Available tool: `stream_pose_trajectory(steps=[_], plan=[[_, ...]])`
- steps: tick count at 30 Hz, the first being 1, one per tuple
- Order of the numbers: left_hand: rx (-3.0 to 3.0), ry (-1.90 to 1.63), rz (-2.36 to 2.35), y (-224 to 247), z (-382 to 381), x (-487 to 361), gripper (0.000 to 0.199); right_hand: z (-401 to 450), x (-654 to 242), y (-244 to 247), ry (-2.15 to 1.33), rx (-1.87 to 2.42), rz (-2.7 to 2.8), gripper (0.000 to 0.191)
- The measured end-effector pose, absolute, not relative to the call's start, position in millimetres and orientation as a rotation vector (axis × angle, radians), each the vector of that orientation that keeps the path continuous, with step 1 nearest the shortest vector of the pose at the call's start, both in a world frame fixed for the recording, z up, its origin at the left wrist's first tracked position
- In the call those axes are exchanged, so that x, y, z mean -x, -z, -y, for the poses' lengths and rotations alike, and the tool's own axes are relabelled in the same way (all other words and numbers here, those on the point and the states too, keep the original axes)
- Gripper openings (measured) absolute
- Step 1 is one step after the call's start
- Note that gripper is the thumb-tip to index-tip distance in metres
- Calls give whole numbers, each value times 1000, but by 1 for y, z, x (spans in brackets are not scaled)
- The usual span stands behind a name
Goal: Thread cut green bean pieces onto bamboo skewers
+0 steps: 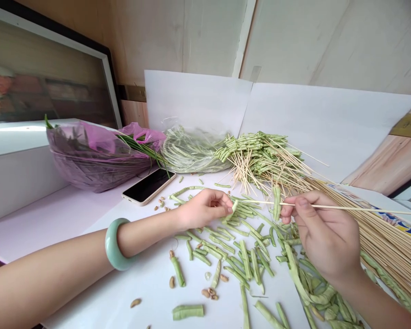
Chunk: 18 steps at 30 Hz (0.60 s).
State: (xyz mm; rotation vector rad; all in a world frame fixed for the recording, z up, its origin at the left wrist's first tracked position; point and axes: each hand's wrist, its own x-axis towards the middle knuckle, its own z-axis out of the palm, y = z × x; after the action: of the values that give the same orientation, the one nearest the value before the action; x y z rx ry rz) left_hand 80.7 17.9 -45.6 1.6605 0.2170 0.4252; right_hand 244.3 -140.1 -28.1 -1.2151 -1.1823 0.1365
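Note:
My left hand (208, 209), below a pale green bangle (117, 244), pinches a short green bean piece (234, 208) between thumb and fingers. On the right, my right hand (320, 230) grips a thin wooden skewer (349, 208) that lies nearly level. Bean pieces (276, 203) are threaded on the skewer just left of my right fingertips. The skewer's free end points left, toward the piece in my left hand. Many cut bean pieces (245, 259) are scattered on the white tabletop (147, 274) beneath both hands.
Filled skewers (260, 153) are piled at the back. Bare skewers (387, 260) lie along the right. Behind stand a clear bag of beans (192, 148) and a purple bag (99, 160), with a phone (149, 186) nearby. Longer bean pods (329, 297) lie at front right.

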Motion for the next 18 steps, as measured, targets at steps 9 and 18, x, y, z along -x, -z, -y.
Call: stream_pose_trajectory(steps=[9,18], plan=[[-1255,-511,-288,53,-15,-84,36,146,-234,34,2,1213,1441,14],[-1262,-502,-262,55,-11,-86,39,146,-230,37,102,1293,1524,15]])
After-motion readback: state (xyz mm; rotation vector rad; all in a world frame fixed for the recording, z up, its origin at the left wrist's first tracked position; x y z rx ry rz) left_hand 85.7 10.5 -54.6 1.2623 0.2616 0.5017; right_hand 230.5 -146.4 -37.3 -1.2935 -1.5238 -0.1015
